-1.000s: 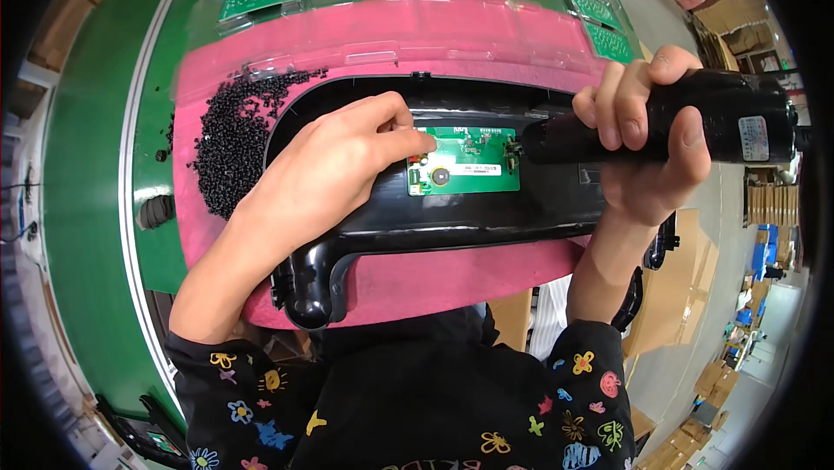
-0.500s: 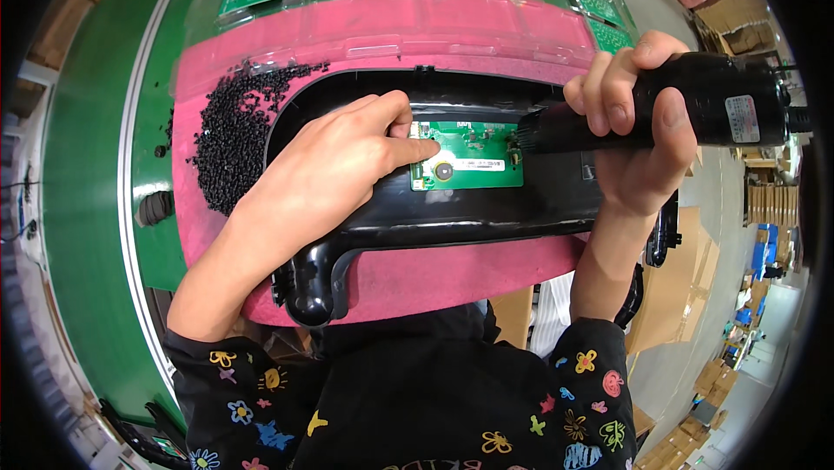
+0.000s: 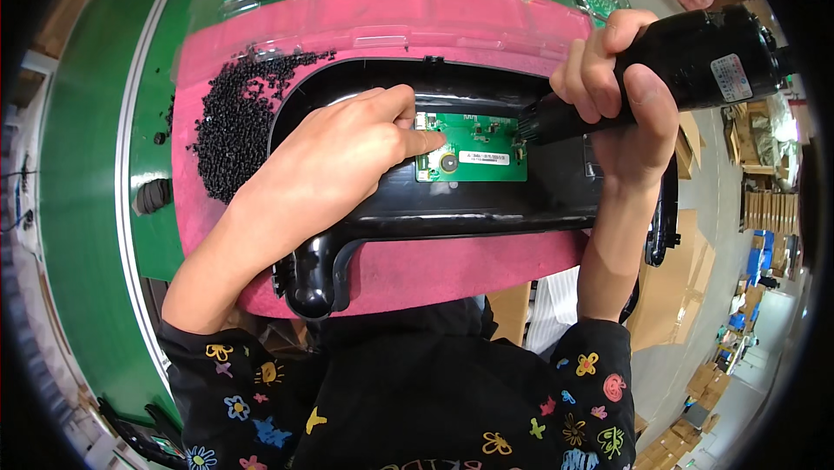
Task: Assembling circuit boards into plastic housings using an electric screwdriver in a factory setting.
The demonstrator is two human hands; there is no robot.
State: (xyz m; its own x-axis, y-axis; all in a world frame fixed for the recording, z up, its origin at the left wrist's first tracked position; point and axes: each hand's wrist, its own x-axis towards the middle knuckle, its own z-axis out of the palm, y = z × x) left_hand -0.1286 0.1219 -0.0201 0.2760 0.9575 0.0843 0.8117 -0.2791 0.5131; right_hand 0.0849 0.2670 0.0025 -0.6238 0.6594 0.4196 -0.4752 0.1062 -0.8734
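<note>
The right hand had its grip wrapped round a fat black tool, which pointed just below 9 o'clock, its thin end at the green board's 3 o'clock edge. That arm rose from 5 o'clock. The left hand leaned in from 8 o'clock, one fingertip on the board and another finger bent; I couldn't tell if its grip pinched anything. The board lay inside a black shell.
</note>
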